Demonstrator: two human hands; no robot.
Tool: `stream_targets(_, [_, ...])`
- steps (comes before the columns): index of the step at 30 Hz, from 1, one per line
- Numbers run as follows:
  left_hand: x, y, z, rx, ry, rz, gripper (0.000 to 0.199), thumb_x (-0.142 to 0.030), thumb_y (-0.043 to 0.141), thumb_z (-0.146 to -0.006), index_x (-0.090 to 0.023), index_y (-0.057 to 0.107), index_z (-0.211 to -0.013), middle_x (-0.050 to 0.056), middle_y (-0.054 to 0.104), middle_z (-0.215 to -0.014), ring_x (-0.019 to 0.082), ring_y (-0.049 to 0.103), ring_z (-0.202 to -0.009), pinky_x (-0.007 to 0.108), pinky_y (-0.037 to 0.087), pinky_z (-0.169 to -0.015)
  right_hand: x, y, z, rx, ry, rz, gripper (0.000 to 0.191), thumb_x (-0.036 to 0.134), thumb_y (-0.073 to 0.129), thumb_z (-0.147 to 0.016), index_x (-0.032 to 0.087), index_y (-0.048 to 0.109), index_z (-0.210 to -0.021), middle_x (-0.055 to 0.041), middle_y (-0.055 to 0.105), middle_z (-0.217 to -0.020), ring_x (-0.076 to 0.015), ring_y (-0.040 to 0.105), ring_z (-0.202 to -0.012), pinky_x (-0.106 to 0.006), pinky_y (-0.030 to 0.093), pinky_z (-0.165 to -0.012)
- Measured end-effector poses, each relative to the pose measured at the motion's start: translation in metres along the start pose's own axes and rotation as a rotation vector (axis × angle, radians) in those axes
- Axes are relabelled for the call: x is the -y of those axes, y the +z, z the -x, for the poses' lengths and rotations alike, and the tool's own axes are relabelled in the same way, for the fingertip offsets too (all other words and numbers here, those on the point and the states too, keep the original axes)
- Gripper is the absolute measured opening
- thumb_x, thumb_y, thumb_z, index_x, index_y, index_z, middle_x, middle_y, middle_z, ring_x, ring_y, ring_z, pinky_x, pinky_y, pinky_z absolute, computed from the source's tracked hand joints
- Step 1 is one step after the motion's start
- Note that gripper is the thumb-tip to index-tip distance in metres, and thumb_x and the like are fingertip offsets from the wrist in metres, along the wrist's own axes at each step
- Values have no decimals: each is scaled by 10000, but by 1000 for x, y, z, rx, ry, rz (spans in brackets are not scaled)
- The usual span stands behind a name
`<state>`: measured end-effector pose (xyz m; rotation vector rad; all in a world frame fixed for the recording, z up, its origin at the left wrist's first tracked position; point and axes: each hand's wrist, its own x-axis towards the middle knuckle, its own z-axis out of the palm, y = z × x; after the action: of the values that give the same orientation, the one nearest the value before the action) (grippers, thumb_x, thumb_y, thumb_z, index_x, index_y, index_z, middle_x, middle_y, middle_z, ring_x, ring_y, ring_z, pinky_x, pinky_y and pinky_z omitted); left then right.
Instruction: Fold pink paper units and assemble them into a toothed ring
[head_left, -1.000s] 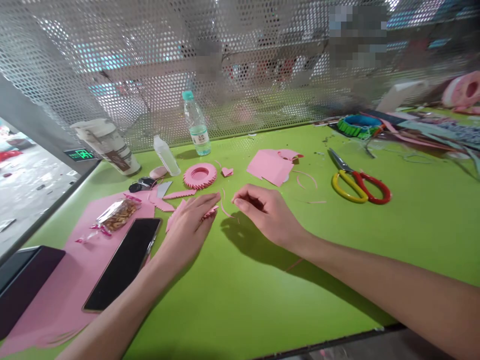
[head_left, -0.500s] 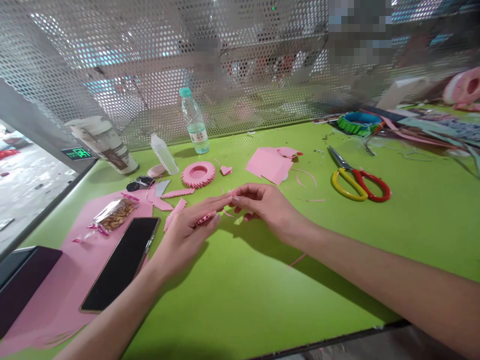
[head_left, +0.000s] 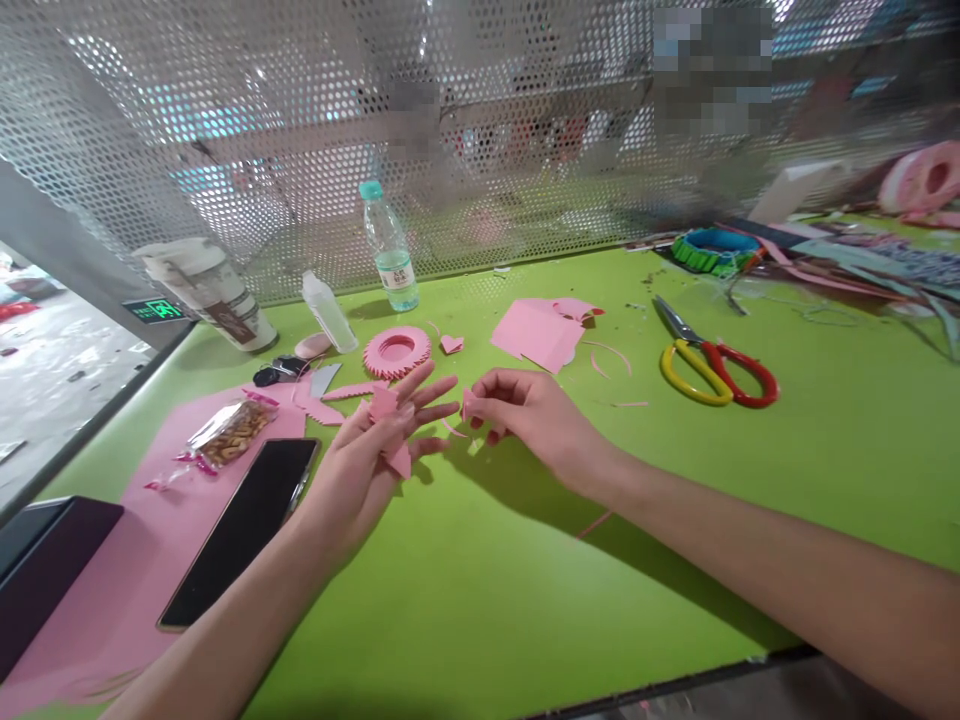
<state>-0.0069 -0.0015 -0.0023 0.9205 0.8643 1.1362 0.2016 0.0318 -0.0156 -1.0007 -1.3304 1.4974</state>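
Note:
My left hand (head_left: pixel 360 470) is raised above the green table with its fingers spread. A folded pink foam piece (head_left: pixel 388 430) lies across the fingers, held against them. My right hand (head_left: pixel 532 410) pinches a small pink foam scrap (head_left: pixel 469 403) between thumb and fingertips, a short gap from my left fingertips. Just beyond the hands lie a round serrated pink foam ring (head_left: pixel 397 352) and a small pink heart (head_left: pixel 451 344). Nearer my left hand are pink zigzag strips (head_left: pixel 352 390).
A pink foam sheet (head_left: pixel 150 560) carries a black phone (head_left: pixel 240 530) and a snack bag (head_left: pixel 229 437). Yellow-and-red scissors (head_left: pixel 712 365), pink offcuts (head_left: pixel 536 332), a water bottle (head_left: pixel 388 245), a glue bottle (head_left: pixel 330 312) and a paper cup (head_left: pixel 210 295) stand around. A perforated metal screen rises behind.
My left hand has turned up and spread its fingers, showing the pink piece on them. My right hand has drawn slightly apart from my left, with the small scrap pinched.

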Motion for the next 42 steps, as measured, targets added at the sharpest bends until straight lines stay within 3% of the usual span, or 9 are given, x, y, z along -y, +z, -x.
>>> stream_targets(4, [1,-1,0,-106,10,-53,173,-321,645,-1050,-218,676,-1186,26,758,-968,95,654,-655,165,527,-515,4,2,5,96,-53,17,152,289,721,-949,197,627,-873,-39,791,-893,-161,755,-760,-256,593,-609])
stream_targets(8, [-1,1,4,-113,-15,-129,156,-414,604,-1069,-264,568,-1090,-69,620,-739,62,488,-449,133,328,-371,5,4,9,165,-146,107,185,278,731,-966,201,600,-861,30,670,-774,-94,621,-624,-219,539,-567])
stream_targets(14, [0,1,1,10,-45,-294,284,-449,701,-1007,-186,610,-949,-2,687,-834,88,616,-576,181,498,-505,6,4,9,163,-177,64,163,313,787,-921,198,684,-868,61,580,-679,-83,530,-555,-201,488,-500])
stream_targets(17, [1,-1,1,1,-54,-387,303,-459,716,-991,-163,675,-1039,-12,640,-740,83,564,-560,164,432,-485,7,4,8,149,-160,-11,79,259,804,-869,188,772,-882,40,657,-694,-84,582,-570,-203,544,-535])
stream_targets(21, [-3,1,4,-20,-41,-465,399,-476,715,-989,-230,645,-1295,-70,531,-678,63,426,-514,148,317,-458,7,4,8,137,-140,-122,64,173,792,-821,195,830,-868,2,778,-832,-109,712,-715,-256,660,-733])
stream_targets(24, [-6,3,6,-11,6,-593,509,-432,817,-909,-266,613,-1344,-86,537,-661,78,442,-502,169,319,-450,6,5,9,157,-140,-157,59,205,804,-849,199,843,-893,-11,800,-870,-118,735,-756,-273,678,-779])
stream_targets(29, [-4,3,11,-27,147,-863,334,-463,661,-1008,-229,674,-1245,-83,505,-606,122,529,-505,231,399,-509,5,6,9,137,-191,-144,136,204,829,-851,213,788,-981,14,758,-883,-133,723,-817,-303,694,-810])
stream_targets(34, [-3,4,14,13,352,-1140,267,-371,624,-1025,-237,723,-1233,-63,524,-642,135,475,-579,252,340,-564,6,6,12,83,-310,42,94,162,795,-865,209,720,-897,22,704,-847,-140,672,-789,-279,625,-741])
stream_targets(42, [-6,7,14,-33,405,-1149,202,-327,656,-1006,-246,764,-1156,-65,534,-625,134,434,-560,266,304,-569,11,6,19,109,-355,137,93,120,736,-894,204,710,-863,-10,692,-884,-165,631,-808,-298,530,-684])
